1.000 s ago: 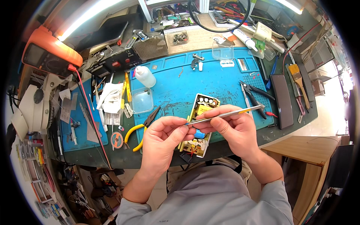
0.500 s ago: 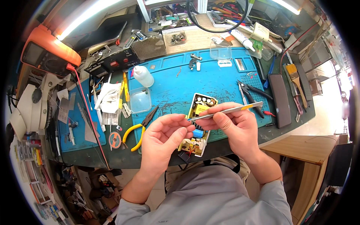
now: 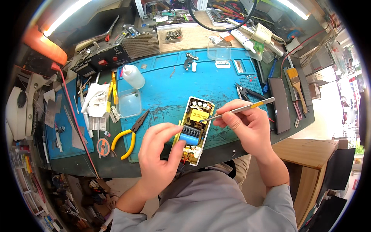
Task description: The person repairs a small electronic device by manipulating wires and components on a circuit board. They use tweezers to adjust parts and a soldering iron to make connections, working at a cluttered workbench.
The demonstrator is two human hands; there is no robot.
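Observation:
An open pale casing (image 3: 205, 139) holds a circuit board with a yellow transformer (image 3: 198, 115), a blue cylinder (image 3: 189, 140) and white capacitors. My left hand (image 3: 160, 154) has its curled thumb and forefinger on the casing's left edge. In my right hand (image 3: 245, 127), metal tweezers (image 3: 251, 106) with a yellow patch lie slanted between pinched fingers. Their tip, with a small blue bit (image 3: 201, 120), is over the board near the transformer; whether it touches cannot be seen. Yellow-handled pliers (image 3: 123, 142) lie left of my left hand.
A squeeze bottle (image 3: 133, 76), a clear container (image 3: 130, 103) and black-handled cutters (image 3: 250, 93) are on the blue mat (image 3: 170, 85). A multimeter (image 3: 44, 50) stands at left. A dark phone (image 3: 279, 104) and a brush (image 3: 294, 81) are at right. A wooden cabinet (image 3: 305, 150) stands below the bench's right side.
The view has shifted, moving the bench leftward in the picture. My left fingers have left the tweezers' tip for the casing's left edge, and more of the board now shows under the tweezers.

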